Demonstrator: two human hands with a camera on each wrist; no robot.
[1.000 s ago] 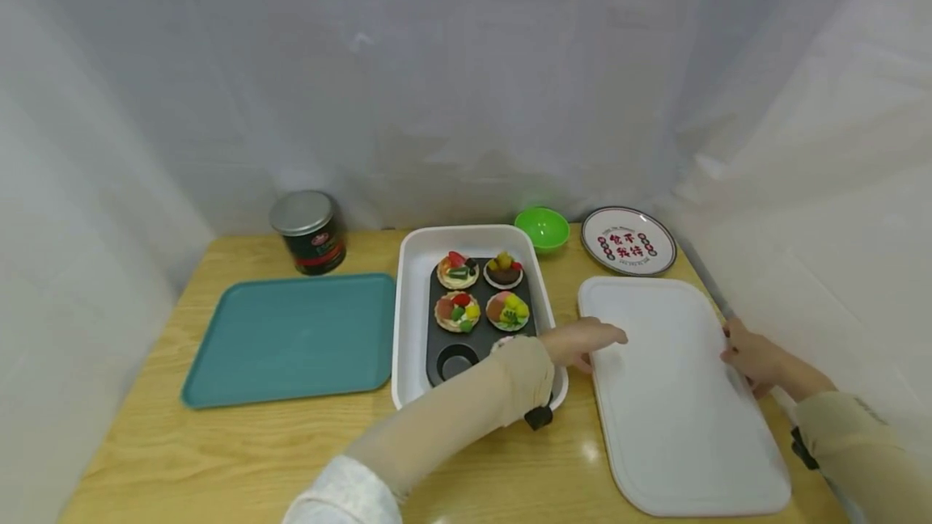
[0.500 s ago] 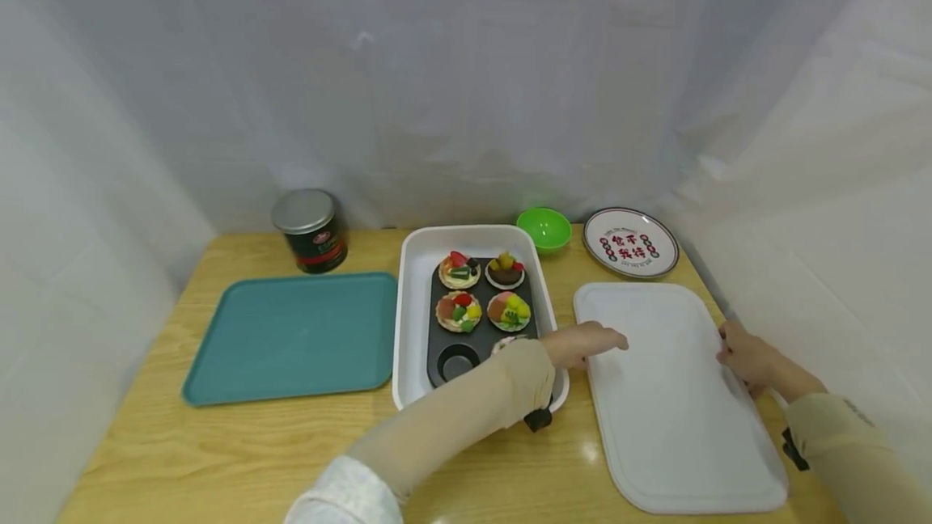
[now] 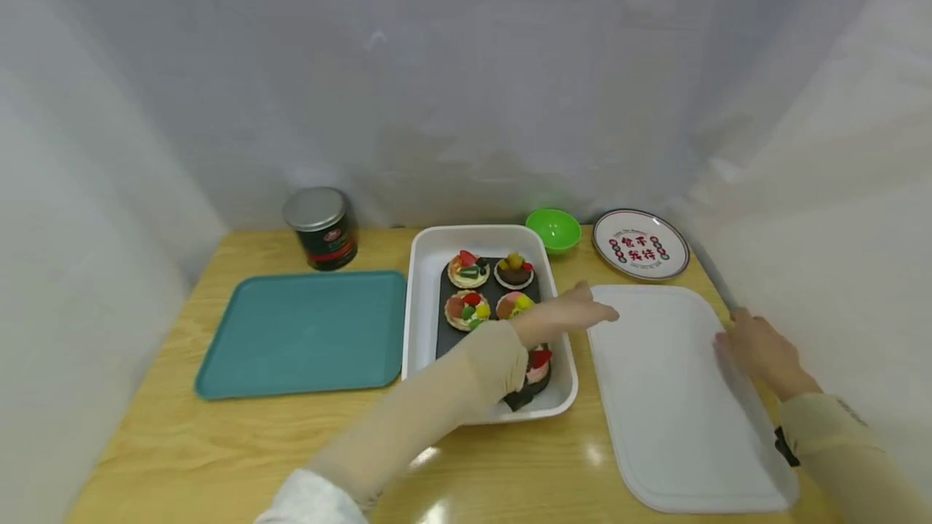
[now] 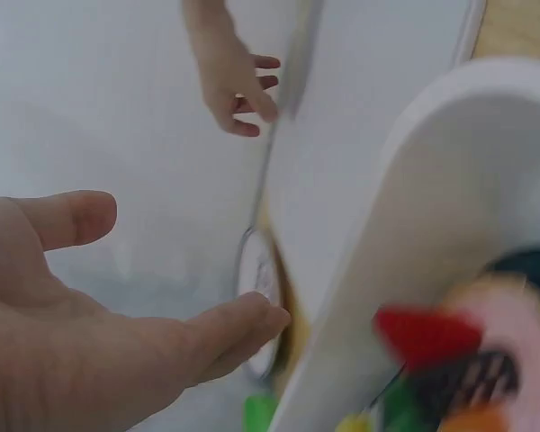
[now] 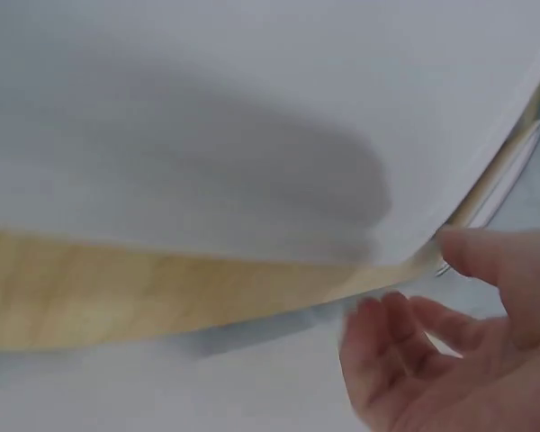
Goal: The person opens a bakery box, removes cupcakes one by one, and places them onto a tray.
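Note:
A white tray (image 3: 684,403) lies flat on the right of the wooden table. My left hand (image 3: 564,315) is over the right side of a white bin (image 3: 418,306), just left of the tray. Its thumb stands apart from its extended fingers in the left wrist view, and the hand holds nothing. Beside the tray's right edge is my right hand (image 3: 760,352), its loosely bent fingers apart from the rim in the right wrist view. Inside the bin sits a dark muffin tin (image 3: 451,340) bearing several toy tarts (image 3: 468,310); my left arm covers part of it.
A teal tray (image 3: 302,334) lies left of the bin. At the back stand a dark can with a silver lid (image 3: 320,229), a green bowl (image 3: 553,230) and a white plate with red lettering (image 3: 641,245). White sheeting (image 3: 466,103) hangs behind and along the sides.
The white tray has shifted slightly left. Both hands have since come away from its edges, the left one rising and moving left over the bin. The head view has turned a little.

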